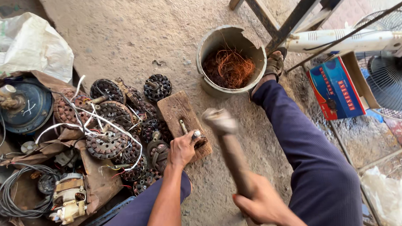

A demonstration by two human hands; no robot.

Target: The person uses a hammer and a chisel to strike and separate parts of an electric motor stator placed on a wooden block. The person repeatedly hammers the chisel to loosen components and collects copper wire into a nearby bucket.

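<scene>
While the right hand is closed tight around the wooden handle of a hammer, whose blurred head hangs raised above the work, the left hand is curled shut on a small metal chisel, pinning it against the wooden block that lies on the concrete floor between the person's knees. To strike well here, I judge the chisel should stand firm and upright on the block, fingers kept low and clear of its top, and the hammer should fall square on its end rather than glance off. Just left of the block lies a heap of dark motor stators tangled in white wires, with a blue round motor housing and a coil of grey cable beyond them. Farther off, a dented metal bucket holds loose copper wire, a sandalled foot touching its side, and a fan stands at the right.
</scene>
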